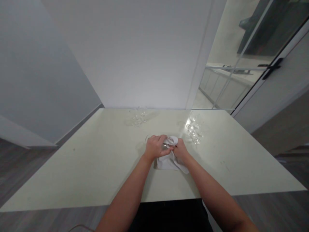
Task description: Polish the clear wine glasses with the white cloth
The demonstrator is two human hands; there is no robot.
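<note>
Both forearms reach over the pale table (72, 161); left hand (155, 146) grips a clear glass (164, 145), mostly hidden, right hand (181, 150) clutches a crumpled white cloth (167, 161).

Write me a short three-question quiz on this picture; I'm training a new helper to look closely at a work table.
1. True or false: both hands are on the same clear glass.
2. What does the right hand press against the glass? A) a sponge B) a white cloth C) a brush
3. Where do the other glasses stand?

Key
1. True: the left hand grips it and the right hand works on it.
2. B, the white cloth, which also hangs down onto the pale table.
3. In two groups toward the far edge: one group near the middle, one group to the right.
</note>
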